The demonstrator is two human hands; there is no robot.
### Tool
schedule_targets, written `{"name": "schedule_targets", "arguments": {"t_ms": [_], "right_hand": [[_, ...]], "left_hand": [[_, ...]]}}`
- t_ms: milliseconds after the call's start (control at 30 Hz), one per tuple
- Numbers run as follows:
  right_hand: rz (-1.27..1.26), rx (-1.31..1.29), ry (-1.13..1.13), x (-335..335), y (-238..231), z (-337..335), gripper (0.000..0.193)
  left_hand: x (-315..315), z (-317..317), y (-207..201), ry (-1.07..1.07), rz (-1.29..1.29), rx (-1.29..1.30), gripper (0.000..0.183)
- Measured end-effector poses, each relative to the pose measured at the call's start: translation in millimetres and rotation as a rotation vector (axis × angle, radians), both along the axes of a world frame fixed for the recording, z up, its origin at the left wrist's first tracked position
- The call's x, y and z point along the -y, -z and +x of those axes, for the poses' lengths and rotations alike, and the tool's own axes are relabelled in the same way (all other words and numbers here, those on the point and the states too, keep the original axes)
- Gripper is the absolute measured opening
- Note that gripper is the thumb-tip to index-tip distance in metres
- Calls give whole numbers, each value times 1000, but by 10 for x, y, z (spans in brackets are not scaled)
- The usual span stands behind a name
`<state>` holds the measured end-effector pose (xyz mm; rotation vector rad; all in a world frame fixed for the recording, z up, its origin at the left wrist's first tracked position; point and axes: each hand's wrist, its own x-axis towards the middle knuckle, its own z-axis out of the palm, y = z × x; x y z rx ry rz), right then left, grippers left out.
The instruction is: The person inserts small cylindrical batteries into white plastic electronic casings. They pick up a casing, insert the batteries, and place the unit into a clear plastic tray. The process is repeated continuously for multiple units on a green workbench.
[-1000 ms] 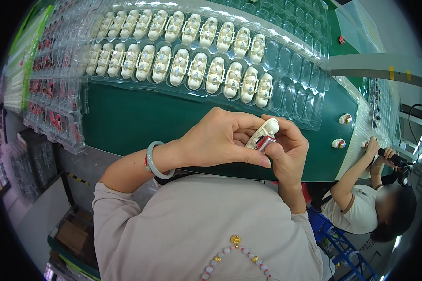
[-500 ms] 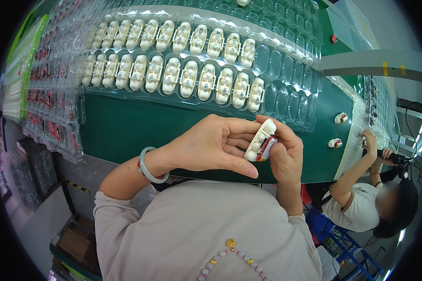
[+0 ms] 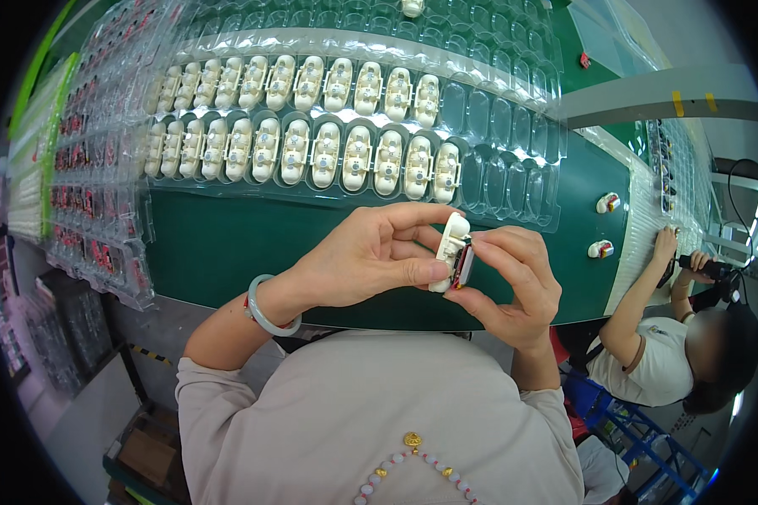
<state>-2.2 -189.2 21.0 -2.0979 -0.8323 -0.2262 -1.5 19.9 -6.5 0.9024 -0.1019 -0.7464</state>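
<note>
Over the near edge of the green table, my left hand (image 3: 358,257) grips an oval white plastic housing (image 3: 456,225) between thumb and fingers, its hollow side turned to the right. Against that side sits a small silver battery-like block (image 3: 466,264) with red and dark parts along it. My right hand (image 3: 518,282) pinches this block, fingertips at its upper end and thumb at its lower end. Its wiring is too small to make out. Just beyond my hands lies a clear blister tray (image 3: 514,189) with two rows of similar white housings (image 3: 357,158).
Stacked clear trays (image 3: 101,198) with red and black parts stand at the left. Two small white-and-red assemblies (image 3: 600,249) lie on the green table (image 3: 253,227) at the right. Past them, a co-worker's hands (image 3: 667,246) work near a white ribbed mat. A grey bar (image 3: 632,109) crosses the far right.
My left thumb has closed down onto the housing, now held more upright. My right hand has shifted from cupping the housing to pinching the block by its ends.
</note>
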Motion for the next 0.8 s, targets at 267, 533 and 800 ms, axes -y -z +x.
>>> {"name": "schedule_targets", "arguments": {"t_ms": [267,533,800], "right_hand": [[70,45,-47,21,-12,23,46],[164,24,-44,239,-227,74,46],[918,-805,-80,6,155,-97,44]], "left_hand": [[38,-6,-28,40,-7,-33,50],[75,10,-126,-9,22,12,48],[88,18,-27,-269,-35,122,32]]}}
